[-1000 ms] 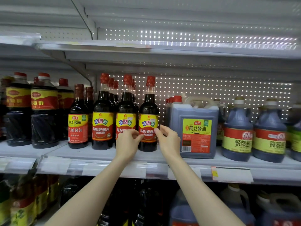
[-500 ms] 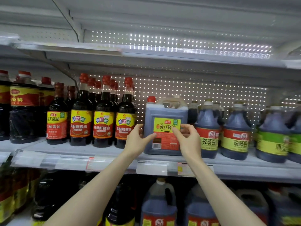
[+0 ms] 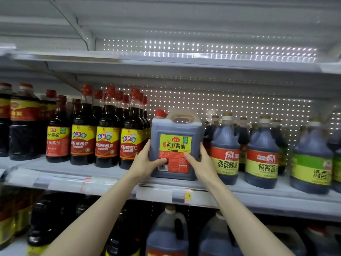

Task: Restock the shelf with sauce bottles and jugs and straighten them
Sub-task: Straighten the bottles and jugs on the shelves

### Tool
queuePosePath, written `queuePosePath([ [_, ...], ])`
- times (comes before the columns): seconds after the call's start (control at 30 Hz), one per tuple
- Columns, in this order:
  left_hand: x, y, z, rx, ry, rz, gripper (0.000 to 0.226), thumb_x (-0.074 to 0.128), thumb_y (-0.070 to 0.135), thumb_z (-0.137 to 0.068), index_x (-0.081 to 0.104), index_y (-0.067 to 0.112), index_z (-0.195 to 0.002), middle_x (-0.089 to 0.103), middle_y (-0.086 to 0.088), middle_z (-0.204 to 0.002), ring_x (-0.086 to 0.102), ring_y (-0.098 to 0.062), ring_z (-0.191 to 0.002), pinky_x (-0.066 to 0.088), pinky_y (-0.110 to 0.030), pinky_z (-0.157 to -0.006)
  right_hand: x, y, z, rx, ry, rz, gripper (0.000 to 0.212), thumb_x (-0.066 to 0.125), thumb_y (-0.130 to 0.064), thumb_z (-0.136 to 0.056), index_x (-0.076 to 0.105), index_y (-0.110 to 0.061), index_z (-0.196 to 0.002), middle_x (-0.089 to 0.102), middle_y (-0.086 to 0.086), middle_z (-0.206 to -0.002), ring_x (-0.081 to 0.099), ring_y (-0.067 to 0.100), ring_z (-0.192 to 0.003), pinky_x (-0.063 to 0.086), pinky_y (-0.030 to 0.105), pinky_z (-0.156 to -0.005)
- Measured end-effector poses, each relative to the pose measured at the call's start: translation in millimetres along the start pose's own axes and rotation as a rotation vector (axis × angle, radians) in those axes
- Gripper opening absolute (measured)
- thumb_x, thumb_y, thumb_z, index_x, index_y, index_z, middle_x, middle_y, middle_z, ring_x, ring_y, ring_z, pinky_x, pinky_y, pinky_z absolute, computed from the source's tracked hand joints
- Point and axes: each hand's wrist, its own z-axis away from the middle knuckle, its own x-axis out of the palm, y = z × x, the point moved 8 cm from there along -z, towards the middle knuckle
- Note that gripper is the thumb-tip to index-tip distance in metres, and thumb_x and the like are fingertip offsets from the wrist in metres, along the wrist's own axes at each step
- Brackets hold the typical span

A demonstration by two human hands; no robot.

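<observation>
Firmly clamping a soy sauce jug (image 3: 175, 129) between left hand (image 3: 145, 163) and right hand (image 3: 202, 166), apparently to straighten it on the shelf (image 3: 276, 197).

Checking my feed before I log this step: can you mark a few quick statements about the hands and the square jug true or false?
1. The left hand and the right hand both hold the square jug. True.
2. The jug's cap is white. False: it is red.
3. Tall red-capped bottles stand to the jug's left. True.
4. The jug lies on its side. False: it stands upright on the shelf.
</observation>
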Motion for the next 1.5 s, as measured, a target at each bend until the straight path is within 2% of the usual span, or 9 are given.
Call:
queuePosePath([
  [0.17, -0.1, 3.8, -4.6, 0.015, 0.015, -0.039, 0.068, 0.072, 0.016, -0.083, 0.037, 0.021, -0.141, 0.056, 0.006, -0.122, 0.051, -0.006, -0.108, 0.046, -0.026, -0.091, -1.1, 3.3, -9.0, -0.033, -0.025, -0.039, 0.074, 0.065, -0.034, -0.090, 0.025, -0.029, -0.152, 0.057, -0.004, -0.136, 0.056, 0.016, -0.118, 0.048, 0.043, -0.101],
  [0.3, 0.8, 0.6, -7.4, -0.009, 0.027, -0.035, 0.068, 0.072, 0.016, -0.082, 0.037, 0.020, -0.140, 0.057, 0.001, -0.125, 0.053, -0.011, -0.109, 0.048, -0.034, -0.095, -1.1, 6.1, -12.3, -0.040, -0.018, -0.055, 0.072, 0.065, -0.027, -0.091, 0.026, -0.026, -0.152, 0.058, -0.002, -0.134, 0.058, 0.016, -0.115, 0.050, 0.041, -0.099],
  [0.6, 1.0, -7.9, -19.7, -0.054, 0.002, -0.066, 0.074, 0.073, 0.020, -0.081, 0.032, 0.017, -0.142, 0.054, -0.006, -0.135, 0.052, -0.022, -0.124, 0.048, -0.041, -0.100, -1.8, 12.7, -25.0, -0.032, 0.010, -0.011, 0.071, 0.066, -0.029, -0.090, 0.030, -0.028, -0.151, 0.058, -0.001, -0.134, 0.058, 0.018, -0.116, 0.051, 0.043, -0.098],
  [0.8, -0.7, -10.7, -26.0, -0.037, -0.017, -0.088, 0.069, 0.074, 0.019, -0.082, 0.033, 0.014, -0.138, 0.055, -0.007, -0.133, 0.055, -0.019, -0.116, 0.049, -0.038, -0.096, 0.7, 13.2, -27.8, -0.011, 0.015, 0.013, 0.072, 0.065, -0.029, -0.090, 0.027, -0.027, -0.152, 0.054, 0.001, -0.139, 0.055, 0.021, -0.121, 0.050, 0.041, -0.099],
  [0.93, -1.5, -14.0, -28.3, -0.023, -0.028, -0.092, 0.069, 0.074, 0.020, -0.081, 0.034, 0.014, -0.137, 0.056, -0.007, -0.132, 0.055, -0.017, -0.114, 0.049, -0.038, -0.096, 3.7, 13.4, -25.1, -0.004, 0.020, -0.004, 0.068, 0.063, -0.026, -0.091, 0.029, -0.028, -0.151, 0.056, 0.000, -0.137, 0.057, 0.019, -0.118, 0.051, 0.032, -0.092],
  [1.13, -2.1, -14.3, -32.1, -0.004, -0.039, -0.099, 0.071, 0.074, 0.021, -0.081, 0.033, 0.015, -0.139, 0.056, -0.006, -0.131, 0.052, -0.011, -0.105, 0.049, -0.036, -0.095, 3.9, 11.5, -26.8, -0.001, 0.035, -0.022, 0.066, 0.064, -0.024, -0.091, 0.032, -0.028, -0.149, 0.057, 0.000, -0.135, 0.057, 0.016, -0.113, 0.050, 0.031, -0.092],
  [1.33, -4.2, -18.1, -35.6, -0.015, -0.035, -0.105, 0.074, 0.075, 0.024, -0.080, 0.032, 0.017, -0.140, 0.054, -0.006, -0.134, 0.054, -0.020, -0.118, 0.049, -0.042, -0.099, 5.5, 10.8, -29.1, -0.006, 0.038, 0.006, 0.066, 0.063, -0.026, -0.092, 0.031, -0.027, -0.150, 0.055, -0.001, -0.138, 0.055, 0.019, -0.121, 0.048, 0.028, -0.088],
  [1.5, -1.7, -20.8, -38.3, -0.026, -0.039, -0.096, 0.073, 0.074, 0.022, -0.081, 0.031, 0.016, -0.140, 0.054, -0.006, -0.134, 0.053, -0.021, -0.119, 0.048, -0.043, -0.099, 6.3, 13.7, -31.2, -0.001, 0.045, 0.009, 0.066, 0.062, -0.025, -0.093, 0.030, -0.029, -0.150, 0.054, -0.001, -0.138, 0.054, 0.021, -0.122, 0.047, 0.029, -0.089],
])
